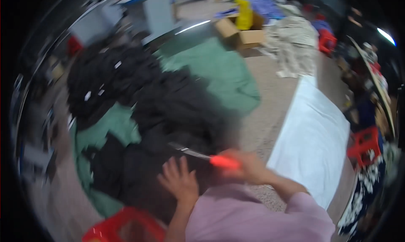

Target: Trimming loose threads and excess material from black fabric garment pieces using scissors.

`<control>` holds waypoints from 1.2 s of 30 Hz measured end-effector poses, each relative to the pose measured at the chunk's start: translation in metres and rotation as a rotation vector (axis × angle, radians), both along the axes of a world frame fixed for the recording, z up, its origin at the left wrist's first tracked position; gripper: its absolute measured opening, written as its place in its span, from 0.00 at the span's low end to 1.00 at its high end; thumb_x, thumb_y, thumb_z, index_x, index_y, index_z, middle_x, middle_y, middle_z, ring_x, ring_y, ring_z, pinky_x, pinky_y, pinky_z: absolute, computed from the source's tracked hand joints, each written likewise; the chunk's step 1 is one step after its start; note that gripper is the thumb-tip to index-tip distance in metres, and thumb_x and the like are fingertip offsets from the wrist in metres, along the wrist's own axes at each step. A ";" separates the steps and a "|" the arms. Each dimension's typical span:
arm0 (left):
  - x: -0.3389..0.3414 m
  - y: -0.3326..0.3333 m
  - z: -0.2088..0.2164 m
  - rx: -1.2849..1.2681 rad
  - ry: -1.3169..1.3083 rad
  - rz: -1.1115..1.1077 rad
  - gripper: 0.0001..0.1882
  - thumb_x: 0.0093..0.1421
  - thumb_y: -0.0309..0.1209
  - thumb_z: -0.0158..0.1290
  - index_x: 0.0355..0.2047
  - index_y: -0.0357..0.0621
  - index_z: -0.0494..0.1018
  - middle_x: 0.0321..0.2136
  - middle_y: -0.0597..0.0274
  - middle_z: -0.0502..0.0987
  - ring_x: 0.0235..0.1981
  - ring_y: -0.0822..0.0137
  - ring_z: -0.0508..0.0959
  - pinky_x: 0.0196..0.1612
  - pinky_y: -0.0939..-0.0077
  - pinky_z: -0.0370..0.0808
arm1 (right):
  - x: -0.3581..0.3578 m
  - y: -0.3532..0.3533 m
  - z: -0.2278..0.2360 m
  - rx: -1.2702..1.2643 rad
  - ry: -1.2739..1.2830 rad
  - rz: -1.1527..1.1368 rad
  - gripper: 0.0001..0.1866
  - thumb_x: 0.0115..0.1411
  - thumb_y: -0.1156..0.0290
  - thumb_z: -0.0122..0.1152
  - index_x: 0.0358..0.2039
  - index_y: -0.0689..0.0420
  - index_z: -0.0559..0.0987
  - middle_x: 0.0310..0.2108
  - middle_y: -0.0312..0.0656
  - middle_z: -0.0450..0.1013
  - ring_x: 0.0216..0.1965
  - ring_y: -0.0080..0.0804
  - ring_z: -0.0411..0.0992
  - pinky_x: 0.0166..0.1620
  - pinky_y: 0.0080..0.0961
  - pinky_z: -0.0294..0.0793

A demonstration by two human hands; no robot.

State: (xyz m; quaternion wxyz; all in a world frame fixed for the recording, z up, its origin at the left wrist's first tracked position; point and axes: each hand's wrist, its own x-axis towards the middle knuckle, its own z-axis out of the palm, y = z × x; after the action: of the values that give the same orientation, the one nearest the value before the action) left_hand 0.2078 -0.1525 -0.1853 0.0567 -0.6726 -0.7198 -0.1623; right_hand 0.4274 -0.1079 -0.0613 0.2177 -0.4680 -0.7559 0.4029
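Observation:
My right hand point(249, 168) is closed round the orange handle of a pair of scissors point(223, 159), blurred by motion. Their thin metal blades point left over the black cloth. My left hand point(181, 180) is open, its fingers spread over the dark fabric just below the blades; whether it presses on the cloth I cannot tell. The black garments point(168, 115) lie heaped in front of me, partly on a green sheet point(223, 73). A second black pile point(114, 77) with small white tags lies farther left.
A red plastic stool point(126, 225) is close at the lower left, another red stool point(365, 147) at the right. White cloth point(314, 132) stretches along my right side. Farther off are an open cardboard box point(251, 37) with a yellow bag and a beige fabric heap point(295, 39).

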 end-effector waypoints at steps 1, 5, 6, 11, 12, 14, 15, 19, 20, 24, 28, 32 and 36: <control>0.002 0.001 0.000 0.010 0.025 -0.021 0.33 0.57 0.43 0.56 0.63 0.53 0.64 0.64 0.54 0.60 0.64 0.48 0.58 0.64 0.30 0.47 | 0.008 0.001 -0.002 0.146 -0.167 -0.012 0.26 0.56 0.49 0.64 0.48 0.54 0.75 0.39 0.47 0.76 0.37 0.52 0.76 0.37 0.41 0.75; -0.003 -0.010 -0.005 -0.026 0.094 -0.061 0.31 0.60 0.39 0.54 0.63 0.46 0.64 0.64 0.68 0.61 0.63 0.57 0.60 0.62 0.27 0.48 | 0.009 0.003 -0.001 0.212 -0.402 0.137 0.21 0.58 0.49 0.62 0.37 0.54 0.72 0.28 0.44 0.76 0.28 0.48 0.77 0.28 0.40 0.73; -0.003 -0.012 -0.004 -0.039 0.103 -0.074 0.31 0.60 0.38 0.54 0.63 0.45 0.64 0.64 0.67 0.61 0.63 0.56 0.60 0.62 0.26 0.48 | 0.009 0.002 0.000 0.218 -0.464 0.189 0.21 0.59 0.49 0.62 0.35 0.55 0.71 0.27 0.44 0.76 0.27 0.47 0.77 0.27 0.40 0.73; -0.006 -0.016 -0.005 -0.026 0.098 -0.116 0.28 0.60 0.37 0.54 0.61 0.44 0.67 0.62 0.67 0.62 0.59 0.58 0.63 0.61 0.26 0.49 | 0.001 -0.001 0.000 0.288 -0.576 0.255 0.23 0.59 0.47 0.60 0.32 0.56 0.69 0.20 0.42 0.74 0.19 0.45 0.75 0.21 0.40 0.70; -0.007 -0.015 -0.004 -0.026 0.097 -0.120 0.28 0.60 0.37 0.54 0.61 0.44 0.67 0.62 0.67 0.62 0.59 0.58 0.63 0.61 0.26 0.49 | 0.002 0.001 -0.005 0.309 -0.565 0.237 0.24 0.59 0.46 0.60 0.31 0.56 0.69 0.19 0.42 0.74 0.18 0.45 0.74 0.20 0.40 0.70; -0.007 -0.014 -0.004 -0.003 0.101 -0.128 0.28 0.59 0.36 0.54 0.60 0.44 0.68 0.61 0.67 0.62 0.59 0.60 0.63 0.60 0.25 0.50 | 0.002 0.002 -0.005 0.329 -0.556 0.220 0.24 0.60 0.46 0.59 0.30 0.56 0.69 0.17 0.42 0.73 0.17 0.45 0.74 0.20 0.40 0.69; -0.006 -0.014 -0.004 -0.004 0.099 -0.127 0.28 0.59 0.36 0.54 0.60 0.44 0.68 0.61 0.67 0.62 0.59 0.60 0.63 0.60 0.25 0.50 | 0.001 0.001 -0.003 0.323 -0.571 0.228 0.24 0.60 0.46 0.59 0.30 0.57 0.68 0.17 0.43 0.73 0.17 0.45 0.74 0.19 0.40 0.69; -0.007 -0.013 -0.005 -0.007 0.100 -0.141 0.27 0.59 0.36 0.54 0.60 0.44 0.68 0.60 0.67 0.64 0.59 0.60 0.63 0.60 0.24 0.50 | -0.004 0.007 -0.001 0.299 -0.640 0.221 0.24 0.60 0.46 0.59 0.29 0.57 0.69 0.18 0.44 0.73 0.18 0.45 0.74 0.19 0.40 0.69; -0.007 -0.013 -0.005 0.002 0.107 -0.143 0.27 0.59 0.36 0.53 0.60 0.44 0.68 0.60 0.66 0.65 0.59 0.60 0.63 0.60 0.24 0.49 | -0.005 0.006 -0.001 0.300 -0.640 0.224 0.24 0.60 0.46 0.59 0.29 0.57 0.69 0.18 0.44 0.73 0.18 0.45 0.74 0.19 0.40 0.69; -0.008 -0.014 -0.004 -0.027 0.083 -0.134 0.28 0.60 0.35 0.53 0.60 0.43 0.67 0.60 0.66 0.65 0.59 0.59 0.63 0.60 0.24 0.49 | -0.011 0.006 0.001 0.320 -0.621 0.239 0.24 0.60 0.46 0.58 0.29 0.57 0.69 0.18 0.44 0.74 0.18 0.46 0.74 0.19 0.39 0.69; -0.007 -0.013 -0.006 -0.036 0.039 -0.141 0.28 0.60 0.35 0.52 0.61 0.43 0.66 0.61 0.65 0.65 0.59 0.57 0.63 0.59 0.22 0.48 | -0.029 0.005 0.005 0.374 -0.508 0.271 0.24 0.60 0.46 0.58 0.30 0.58 0.70 0.19 0.45 0.75 0.18 0.47 0.74 0.19 0.38 0.69; -0.005 -0.010 -0.007 -0.028 0.011 -0.162 0.29 0.60 0.36 0.53 0.61 0.42 0.66 0.59 0.65 0.67 0.58 0.56 0.65 0.60 0.22 0.46 | -0.031 0.009 0.000 0.343 -0.461 0.220 0.23 0.60 0.47 0.59 0.30 0.58 0.71 0.20 0.47 0.75 0.19 0.50 0.74 0.22 0.42 0.71; 0.004 -0.003 0.014 -0.008 -0.119 -0.136 0.34 0.54 0.43 0.59 0.59 0.43 0.67 0.55 0.59 0.68 0.56 0.57 0.66 0.62 0.26 0.43 | -0.007 0.019 0.006 0.234 -0.164 -0.033 0.20 0.59 0.51 0.63 0.38 0.54 0.74 0.20 0.50 0.73 0.23 0.55 0.74 0.26 0.43 0.70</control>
State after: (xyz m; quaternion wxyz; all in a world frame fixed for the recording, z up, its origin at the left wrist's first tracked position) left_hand 0.2123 -0.1559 -0.1713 -0.0001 -0.7093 -0.6752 -0.2025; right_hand 0.4207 -0.0884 -0.0552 0.2149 -0.4833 -0.8050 0.2689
